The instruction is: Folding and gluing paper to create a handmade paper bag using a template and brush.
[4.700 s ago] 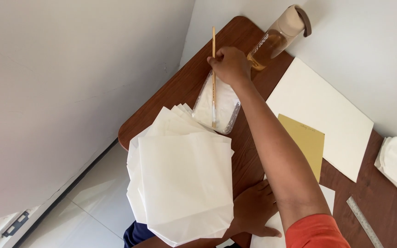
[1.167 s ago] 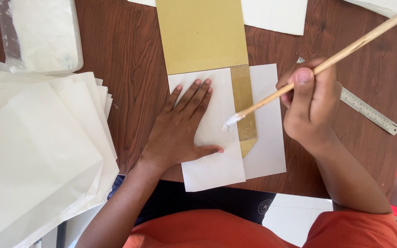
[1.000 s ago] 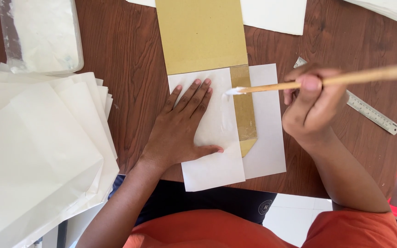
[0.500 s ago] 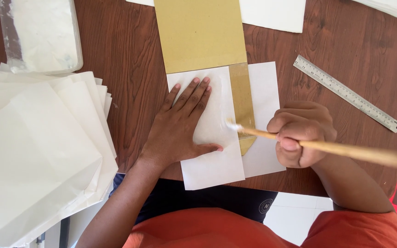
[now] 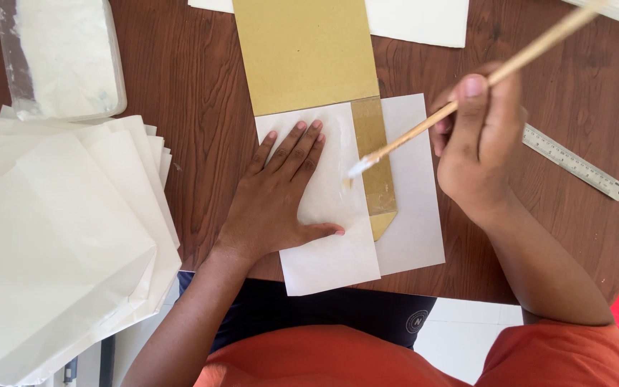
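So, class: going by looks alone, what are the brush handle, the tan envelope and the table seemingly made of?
Brush handle: pale, matt and straight, likely wood or bamboo.
Tan envelope: flat kraft-brown paper, matt, with a shinier strip along its flap, possibly wet paste.
Table: dark brown with visible grain, so wood or a wood-look veneer; which one is unclear.

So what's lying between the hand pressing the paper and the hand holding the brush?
In the head view, the brush tip and a gold flap strip lie between left hand and right hand.
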